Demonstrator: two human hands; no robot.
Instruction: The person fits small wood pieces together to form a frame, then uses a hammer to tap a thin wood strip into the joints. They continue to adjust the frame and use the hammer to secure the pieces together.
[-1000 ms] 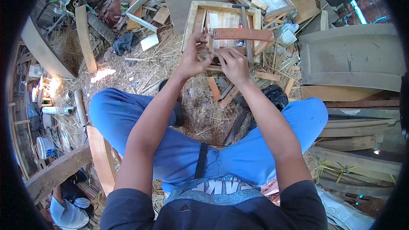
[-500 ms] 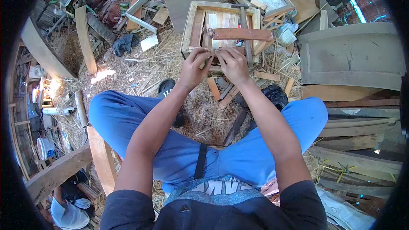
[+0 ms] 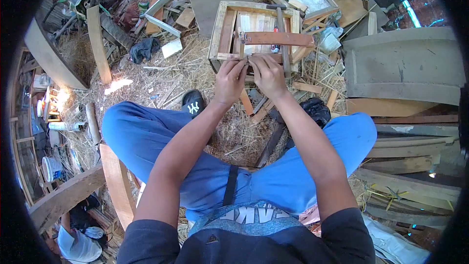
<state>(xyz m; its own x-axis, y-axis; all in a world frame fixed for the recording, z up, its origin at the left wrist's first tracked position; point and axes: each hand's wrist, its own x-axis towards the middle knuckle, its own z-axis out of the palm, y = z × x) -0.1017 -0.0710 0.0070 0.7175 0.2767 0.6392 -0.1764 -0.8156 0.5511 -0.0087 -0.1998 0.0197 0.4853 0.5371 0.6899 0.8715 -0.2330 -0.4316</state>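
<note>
My left hand (image 3: 230, 80) and my right hand (image 3: 268, 75) meet at the near side of a wooden frame-like box (image 3: 214, 32). The fingers of both are pinched together, nearly touching each other. Whatever lies between the fingertips is too small and covered to name. Just beyond them, a reddish-brown wooden piece (image 3: 281, 39) rests across the box. A hammer (image 3: 280, 19) lies lengthwise over the box's right part, its head at the far edge. Beside its handle is a small red-and-white tool (image 3: 276, 48), partly covered by the brown piece.
Straw and wood scraps cover the ground around the box. A large grey panel (image 3: 400, 63) and stacked boards (image 3: 415, 142) stand at the right. On the left are a leaning plank (image 3: 99, 44), a dark cloth (image 3: 143, 50) and a curved board (image 3: 51, 56). A sandal (image 3: 193, 102) shows by my left knee.
My left hand has shifted slightly right and down, its fingers now closer to the right hand's. More of the sandal shows. My right hand has hardly moved.
</note>
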